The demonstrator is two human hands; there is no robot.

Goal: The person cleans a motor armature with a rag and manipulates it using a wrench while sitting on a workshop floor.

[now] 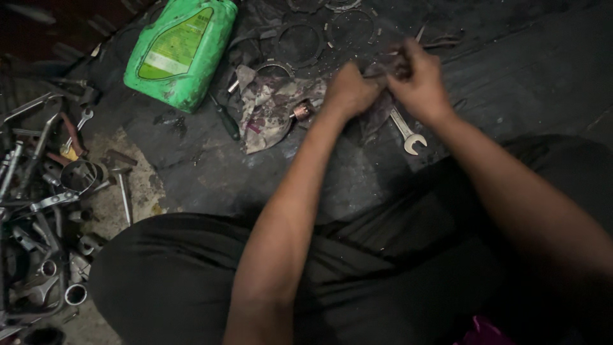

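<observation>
My left hand (350, 89) and my right hand (418, 80) meet over a dark, oily mat (306, 166), both closed on a dirty rag (382, 96) with a small dark part hidden between the fingers. A silver open-end spanner (406, 132) lies just below my right hand. A crumpled stained cloth (268, 108) with a small copper-coloured cylindrical part (302, 111) on it sits left of my left hand.
A green plastic oil jug (181, 50) lies at the top left. A screwdriver (225, 119) rests beside it. Metal rings (300, 41) lie at the top. Several spanners, sockets and tools (45, 191) are piled at the left. My dark-trousered legs (357, 275) fill the bottom.
</observation>
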